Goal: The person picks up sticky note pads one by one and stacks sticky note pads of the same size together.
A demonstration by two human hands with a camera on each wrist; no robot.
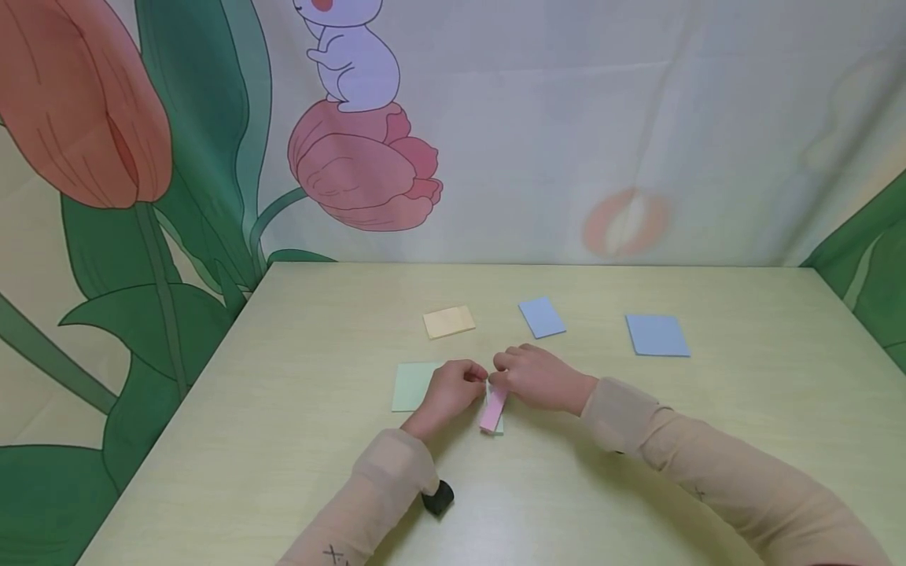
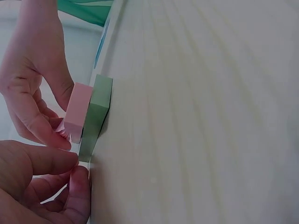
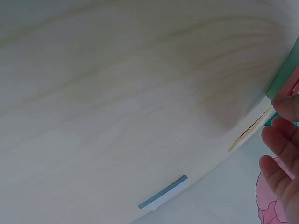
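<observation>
Thumb and fingers of the right hand (image 1: 541, 377) pinch the far end of a pink block (image 1: 494, 410), while the left hand (image 1: 453, 391) has its thumb and fingertips pressed together right at that same end; whether they pinch an edge there, I cannot tell. The pink block lies a little askew on a narrow green block (image 1: 500, 430), which sits on the table (image 1: 233, 464) between the two hands. A pale green square (image 1: 412, 387) lies on the person's left, partly covered by the left hand. Farther back are a pale yellow rectangle (image 1: 449, 322), a blue piece (image 1: 542, 317) turned at an angle and, well over to the right, a larger blue piece (image 1: 657, 336). The pieces' visible faces are plain. On the left sleeve (image 1: 375, 495) is a dark X-shaped mark (image 1: 333, 555) with smaller strokes beside it, too unclear to read; a fainter, similar mark (image 1: 699, 494) shows on the right sleeve (image 1: 736, 479). A small black object (image 1: 439, 499) sits at the left cuff. Behind the table hangs a printed cloth (image 1: 524, 149) with tulips and a white cartoon animal seated on a pink flower.
</observation>
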